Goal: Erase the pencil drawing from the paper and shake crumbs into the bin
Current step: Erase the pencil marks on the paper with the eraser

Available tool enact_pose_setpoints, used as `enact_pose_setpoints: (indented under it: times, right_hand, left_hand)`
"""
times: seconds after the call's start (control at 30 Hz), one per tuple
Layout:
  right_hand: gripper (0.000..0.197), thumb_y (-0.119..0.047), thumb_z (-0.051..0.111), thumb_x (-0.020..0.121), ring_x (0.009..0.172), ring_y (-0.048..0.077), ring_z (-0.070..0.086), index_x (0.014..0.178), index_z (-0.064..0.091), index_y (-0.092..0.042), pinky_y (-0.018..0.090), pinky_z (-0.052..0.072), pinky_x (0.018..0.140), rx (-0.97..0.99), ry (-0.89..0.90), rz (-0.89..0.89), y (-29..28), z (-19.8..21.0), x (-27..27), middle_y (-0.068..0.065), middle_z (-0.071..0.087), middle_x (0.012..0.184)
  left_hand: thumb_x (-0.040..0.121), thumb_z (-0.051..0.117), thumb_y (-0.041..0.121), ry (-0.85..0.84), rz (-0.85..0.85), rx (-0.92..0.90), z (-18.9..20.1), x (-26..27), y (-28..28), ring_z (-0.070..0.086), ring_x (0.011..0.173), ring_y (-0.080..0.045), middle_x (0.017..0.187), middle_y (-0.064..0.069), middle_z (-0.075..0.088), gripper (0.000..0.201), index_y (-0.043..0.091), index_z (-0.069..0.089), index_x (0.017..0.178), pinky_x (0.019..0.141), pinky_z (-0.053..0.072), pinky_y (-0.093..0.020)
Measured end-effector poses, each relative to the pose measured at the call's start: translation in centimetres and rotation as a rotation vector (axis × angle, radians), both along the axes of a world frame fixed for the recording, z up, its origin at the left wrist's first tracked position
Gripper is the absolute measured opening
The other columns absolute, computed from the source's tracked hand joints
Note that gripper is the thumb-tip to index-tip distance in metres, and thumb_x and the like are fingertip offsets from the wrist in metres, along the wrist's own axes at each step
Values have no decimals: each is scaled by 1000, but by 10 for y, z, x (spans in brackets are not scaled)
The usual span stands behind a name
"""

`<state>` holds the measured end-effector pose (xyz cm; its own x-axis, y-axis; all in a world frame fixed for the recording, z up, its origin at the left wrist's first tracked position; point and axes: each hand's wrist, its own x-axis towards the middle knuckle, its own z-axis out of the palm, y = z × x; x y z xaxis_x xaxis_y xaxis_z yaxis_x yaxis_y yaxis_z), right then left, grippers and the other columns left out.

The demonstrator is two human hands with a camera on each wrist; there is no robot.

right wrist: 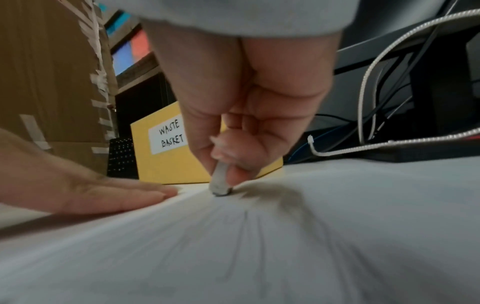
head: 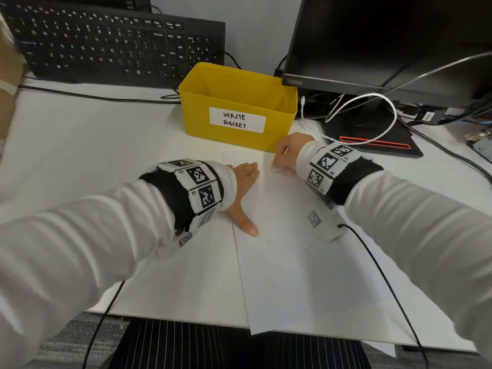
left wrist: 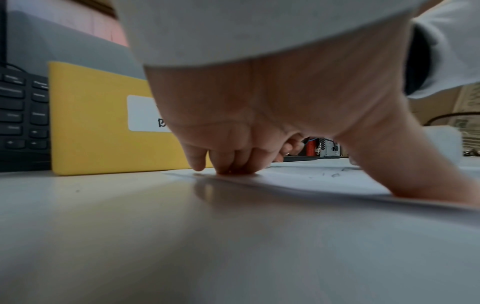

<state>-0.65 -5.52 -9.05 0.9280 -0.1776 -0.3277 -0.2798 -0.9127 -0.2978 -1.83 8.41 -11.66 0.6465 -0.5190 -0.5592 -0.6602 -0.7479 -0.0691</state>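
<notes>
A white sheet of paper [head: 282,262] lies on the desk with faint pencil marks and dark crumbs on it. My left hand [head: 243,190] lies flat on the paper's left edge, fingers straight, pressing it down. My right hand [head: 283,155] pinches a white eraser [right wrist: 220,183] with a greyed tip and holds that tip on the paper near its far end. The right wrist view is smeared by motion. The yellow bin [head: 237,107], labelled "WASTE BASKET", stands just beyond both hands.
A black keyboard [head: 114,41] lies at the back left. At the back right a black monitor [head: 386,41] stands on its base, with white and black cables [head: 372,115] looping around it. A cardboard box [head: 8,83] is at the far left. The paper overhangs the desk's near edge.
</notes>
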Motion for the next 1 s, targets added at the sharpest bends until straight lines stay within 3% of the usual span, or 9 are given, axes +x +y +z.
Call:
enact_pose_setpoints:
  times: [0.1,0.17,0.27,0.33,0.5,0.63,0.8,0.87,1.0]
  right_hand:
    - [15,-19,62,85,84,21,53,97,59,-10,28,46,76,-106,-1,40,-2,3,4,8,58,92]
    - [7,-18,63,84,82,20,52,87,58,-13,25,43,64,-104,-13,65,3,2,5,7,57,90]
    - [22,-16,67,79,61,16,52,66,49,-19,22,43,58,-33,11,84,8,-4,4,1,57,68]
    - [24,-16,67,80,54,12,49,66,49,-19,21,41,56,-4,25,65,2,-6,3,-1,55,62]
    - [21,-16,69,79,62,17,54,70,51,-17,25,47,63,-10,40,-17,-24,2,1,2,59,69]
    - [17,-16,68,80,73,20,53,74,52,-16,25,45,66,-63,13,37,-13,5,2,4,58,79]
    - [24,-16,69,79,52,11,49,66,49,-18,21,41,53,18,24,60,4,-6,2,-1,55,60]
    - [24,-16,70,79,52,13,51,66,50,-17,23,44,57,36,21,9,-8,-4,-1,-1,57,60]
    - [20,-18,69,80,72,22,58,69,53,-15,33,51,81,-37,53,-42,-34,4,-5,2,60,65]
  left_hand:
    - [66,60,72,8,-2,15,-1,1,1,-11,147,-20,157,-3,-22,130,10,-20,147,122,3,-39]
    - [66,60,72,10,-2,8,-1,1,1,-9,148,-20,157,-3,-20,130,11,-19,148,122,4,-39]
    - [67,61,71,12,-6,-6,1,-1,1,-7,148,-20,158,-3,-18,128,11,-18,148,122,4,-38]
    - [68,60,70,7,-4,0,2,-2,0,-9,148,-20,158,-4,-19,128,10,-18,148,122,3,-38]
    - [68,60,71,7,-11,19,2,-2,0,-13,147,-19,157,-4,-23,128,9,-19,147,122,1,-38]
    - [69,59,71,8,-12,16,3,-2,0,-12,147,-19,157,-4,-22,128,9,-20,147,122,2,-39]
    - [69,60,70,8,-10,10,3,-3,0,-11,147,-19,158,-5,-19,127,8,-18,148,122,1,-38]
    - [69,59,71,6,-5,25,3,-3,0,-11,147,-19,157,-5,-21,128,8,-19,148,122,1,-37]
    - [69,59,71,8,-12,35,3,-2,-1,-13,147,-19,156,-4,-23,128,8,-20,147,122,0,-37]
